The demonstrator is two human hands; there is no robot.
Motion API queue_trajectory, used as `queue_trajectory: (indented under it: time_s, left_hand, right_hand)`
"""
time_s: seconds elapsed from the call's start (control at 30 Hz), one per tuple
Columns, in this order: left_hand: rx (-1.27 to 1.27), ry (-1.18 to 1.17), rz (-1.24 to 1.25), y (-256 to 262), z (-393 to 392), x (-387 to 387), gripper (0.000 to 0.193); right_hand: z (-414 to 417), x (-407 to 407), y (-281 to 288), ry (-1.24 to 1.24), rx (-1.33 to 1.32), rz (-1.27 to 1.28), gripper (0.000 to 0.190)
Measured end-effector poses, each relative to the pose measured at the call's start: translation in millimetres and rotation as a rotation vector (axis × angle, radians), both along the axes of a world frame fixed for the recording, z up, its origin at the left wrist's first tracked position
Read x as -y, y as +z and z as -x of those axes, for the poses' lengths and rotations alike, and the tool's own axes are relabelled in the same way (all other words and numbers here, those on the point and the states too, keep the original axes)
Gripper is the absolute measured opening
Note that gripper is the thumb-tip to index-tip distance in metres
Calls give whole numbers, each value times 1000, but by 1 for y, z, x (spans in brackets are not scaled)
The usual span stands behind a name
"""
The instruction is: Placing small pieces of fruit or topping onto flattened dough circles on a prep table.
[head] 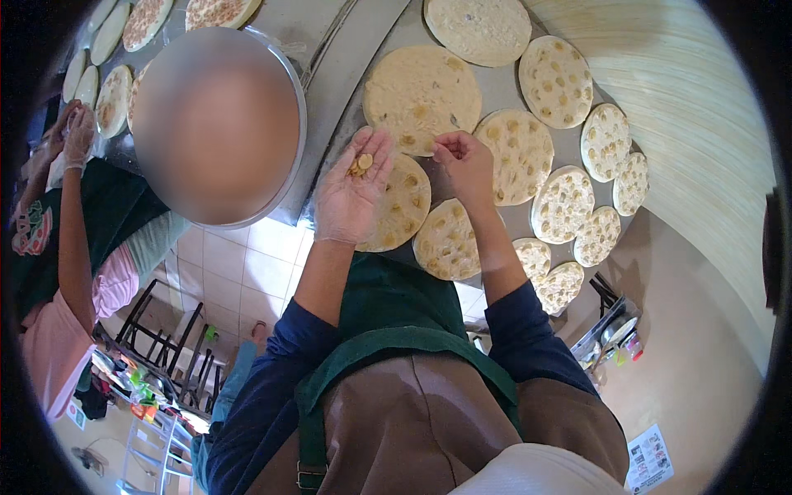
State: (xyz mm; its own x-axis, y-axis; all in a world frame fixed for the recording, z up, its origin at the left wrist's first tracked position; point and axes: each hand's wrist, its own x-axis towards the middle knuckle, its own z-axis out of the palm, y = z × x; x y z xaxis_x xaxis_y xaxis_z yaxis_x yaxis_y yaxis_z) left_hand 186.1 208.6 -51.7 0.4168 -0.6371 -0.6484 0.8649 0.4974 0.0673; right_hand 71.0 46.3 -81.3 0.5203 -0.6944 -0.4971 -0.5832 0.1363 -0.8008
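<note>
My left hand (356,185), in a clear plastic glove, is palm up with several small yellowish round slices (361,164) lying in it. My right hand (465,162) looks bare, its thumb and fingertips pinched together over the near edge of a large round flatbread dough (422,93); whether something sits between the fingertips cannot be told. That round has only a few slices near its near edge. Rounds dotted with slices lie about it: one partly behind my left hand (405,204), one right of my right hand (516,154), and one under my right forearm (448,241).
More topped rounds (563,204) spread right across the metal table (442,179). A large round pan (303,117), its inside blurred, stands left. Beyond it are rounds with reddish topping (148,21) and a co-worker's gloved hands (79,133). Black stools (167,340) stand on the floor behind.
</note>
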Motion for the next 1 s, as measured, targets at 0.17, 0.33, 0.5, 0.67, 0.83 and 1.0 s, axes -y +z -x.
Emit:
queue_trajectory:
  time_s: [0.17, 0.33, 0.5, 0.67, 0.83, 1.0]
  left_hand:
    - [14, -25, -23, 7, 0, 6, 40]
    - [24, -85, 16, 11, 4, 12, 41]
    - [25, -120, 24, 8, 9, 18, 42]
    - [158, -246, -25, 0, 20, 19, 44]
    - [144, -301, -6, -8, 27, 20, 45]
    - [-27, -175, 54, -9, 21, 27, 44]
  right_hand:
    - [-5, -8, -1, 221, -243, 703, 12]
    - [-6, -11, 13, 369, -188, 831, 9]
    - [-11, -16, 35, 344, -86, 770, 11]
    - [-19, -40, 63, 412, 277, 548, 14]
    - [-4, -34, 54, 62, 191, 77, 13]
    - [13, 24, 7, -21, 26, 215, 16]
